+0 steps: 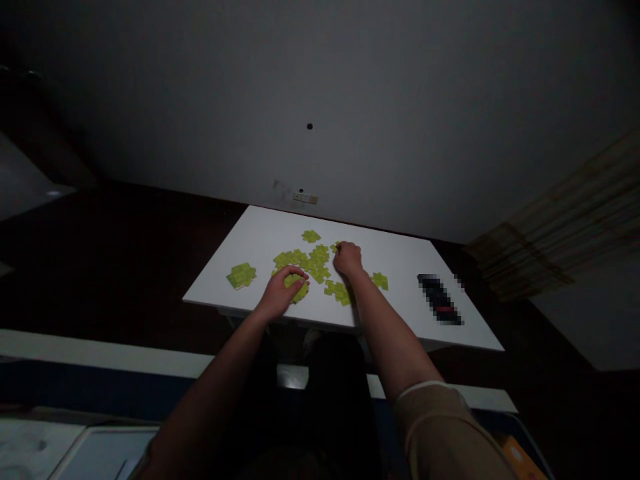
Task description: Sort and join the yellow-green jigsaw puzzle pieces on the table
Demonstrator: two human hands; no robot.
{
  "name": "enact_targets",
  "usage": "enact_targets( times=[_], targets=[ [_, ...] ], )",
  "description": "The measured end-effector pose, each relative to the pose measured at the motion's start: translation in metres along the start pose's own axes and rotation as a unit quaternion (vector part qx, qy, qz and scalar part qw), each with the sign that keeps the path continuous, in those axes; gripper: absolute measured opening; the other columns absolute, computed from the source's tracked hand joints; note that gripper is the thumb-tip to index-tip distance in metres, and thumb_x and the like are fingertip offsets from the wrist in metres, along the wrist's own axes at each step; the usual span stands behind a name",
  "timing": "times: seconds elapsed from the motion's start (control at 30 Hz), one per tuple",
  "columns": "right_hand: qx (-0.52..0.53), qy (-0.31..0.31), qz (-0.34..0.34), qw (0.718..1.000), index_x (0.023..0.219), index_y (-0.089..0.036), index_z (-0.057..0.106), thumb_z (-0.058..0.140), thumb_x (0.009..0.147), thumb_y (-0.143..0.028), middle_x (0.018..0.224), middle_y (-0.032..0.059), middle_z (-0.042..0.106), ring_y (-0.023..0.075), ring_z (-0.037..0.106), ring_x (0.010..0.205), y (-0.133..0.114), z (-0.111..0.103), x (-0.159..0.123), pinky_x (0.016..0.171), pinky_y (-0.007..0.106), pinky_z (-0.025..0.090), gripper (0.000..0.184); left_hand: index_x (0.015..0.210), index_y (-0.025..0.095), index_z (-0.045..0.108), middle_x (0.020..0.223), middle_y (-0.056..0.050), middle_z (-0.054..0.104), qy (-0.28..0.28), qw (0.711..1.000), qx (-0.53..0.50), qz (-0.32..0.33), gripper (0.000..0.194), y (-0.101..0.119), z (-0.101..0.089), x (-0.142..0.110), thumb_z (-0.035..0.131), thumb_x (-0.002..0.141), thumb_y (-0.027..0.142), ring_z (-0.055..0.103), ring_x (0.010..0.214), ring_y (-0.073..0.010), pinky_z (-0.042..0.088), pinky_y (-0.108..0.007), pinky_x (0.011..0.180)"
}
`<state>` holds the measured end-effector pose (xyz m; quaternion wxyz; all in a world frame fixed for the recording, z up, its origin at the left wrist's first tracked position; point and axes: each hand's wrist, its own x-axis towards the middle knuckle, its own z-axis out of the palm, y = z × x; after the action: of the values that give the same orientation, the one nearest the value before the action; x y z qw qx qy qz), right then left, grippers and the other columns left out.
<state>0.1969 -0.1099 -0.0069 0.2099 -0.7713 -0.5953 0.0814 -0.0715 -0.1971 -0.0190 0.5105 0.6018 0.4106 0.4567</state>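
Yellow-green jigsaw puzzle pieces (319,257) lie in a loose cluster on the white table (280,223). At the near side of the cluster, my left hand (279,291) curls its thumb and fingers around a small stack of puzzle pieces (299,291). Farther out and to the right, my right hand (349,258) has its fingers pinched together at a puzzle piece (334,247), partly hidden by the fingertips. More pieces (340,293) lie beside my right forearm, which covers part of the table. One separate piece (311,236) rests beyond the cluster.
A small pile of pieces (241,275) sits at the table's left. Another piece (380,281) lies right of my forearm. A dark, pixelated object (440,300) is near the right end. Behind the table stands a grey wall (380,133) with sockets (305,198).
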Motion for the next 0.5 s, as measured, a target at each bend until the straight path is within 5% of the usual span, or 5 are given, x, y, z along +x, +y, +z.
enact_targets(
  times=[0.13,0.3,0.43,0.5],
  targets=[
    [0.064,0.012,0.020,0.998,0.133,-0.016,0.073,0.070,0.082,-0.012,0.133,0.0207,0.074,0.0328,0.069,0.123,0.006,-0.012,0.002,0.109,0.043,0.053,0.052,0.106,0.024,0.076,0.119,-0.010,0.083,0.003,1.000,-0.025,-0.006,0.027,0.005,0.001,0.000,0.079,0.090,0.045,0.080,0.109,-0.0306,0.064,-0.048,0.101],
    [0.183,0.016,-0.006,0.983,0.125,-0.020,0.070,0.065,0.085,-0.024,0.126,0.0119,0.077,0.0219,0.075,0.102,0.005,-0.034,-0.010,0.090,0.033,0.060,0.041,0.105,0.023,0.076,0.116,-0.010,0.082,0.058,0.996,-0.068,-0.011,0.032,0.002,0.005,0.001,0.081,0.090,0.050,0.078,0.107,-0.0304,0.065,-0.048,0.098],
    [0.407,-0.083,-0.073,0.907,0.111,-0.023,0.072,0.080,0.076,-0.036,0.112,0.0061,0.079,0.0202,0.076,0.084,-0.014,-0.033,-0.044,0.078,0.034,0.062,0.038,0.105,0.022,0.075,0.116,-0.011,0.081,0.117,0.986,-0.120,-0.019,0.042,-0.004,0.010,0.006,0.081,0.090,0.061,0.077,0.108,-0.0312,0.067,-0.048,0.092],
    [0.436,-0.159,-0.096,0.881,0.106,-0.024,0.073,0.086,0.072,-0.038,0.098,0.0023,0.079,0.0178,0.072,0.073,-0.030,-0.024,-0.064,0.070,0.032,0.059,0.038,0.104,0.022,0.074,0.113,-0.011,0.082,0.130,0.985,-0.110,-0.020,0.047,-0.005,0.010,0.009,0.076,0.093,0.068,0.077,0.107,-0.0310,0.067,-0.045,0.089]
  ],
)
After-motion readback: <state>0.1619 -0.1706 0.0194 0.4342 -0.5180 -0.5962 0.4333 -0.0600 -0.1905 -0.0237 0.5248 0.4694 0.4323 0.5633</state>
